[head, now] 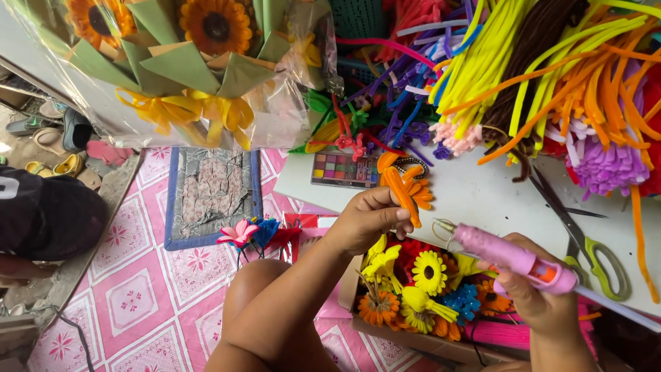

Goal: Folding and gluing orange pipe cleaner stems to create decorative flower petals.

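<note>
Left hand (368, 220): pinching the orange pipe-cleaner flower (406, 187), stem running toward 5 o'clock.
Right hand (540, 293): wrapped round the pink glue gun (513, 257).
Nozzle: aimed 10 o'clock at the flower, near, apart.

The left hand (365, 220) is raised at centre, its forearm coming up from the near edge, wrist bent, fingers (394, 215) and thumb pinched together at the tips. The right hand (540, 293) sits lower and to the right, curled in a closed grip, knuckles up.
</note>
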